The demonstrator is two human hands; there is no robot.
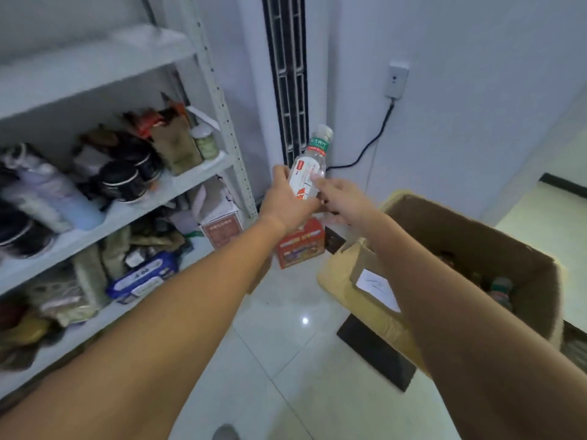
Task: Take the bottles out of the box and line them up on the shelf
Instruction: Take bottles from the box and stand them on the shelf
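Shelf [95, 68] on the left, open box [460, 236] on the right, one bottle [309, 160] held in the air between them.
The shelf's middle and lower boards are crowded with blurred tins and bags. The cardboard box stands on the floor with its flaps up. The clear bottle, tilted with its cap upward, hangs just beyond the shelf's right edge. The left hand [286, 204] wraps its thumb and fingers round the bottle's lower half. The right hand [343, 198] lays fingertips against the bottle's right side; whether they grip is unclear.
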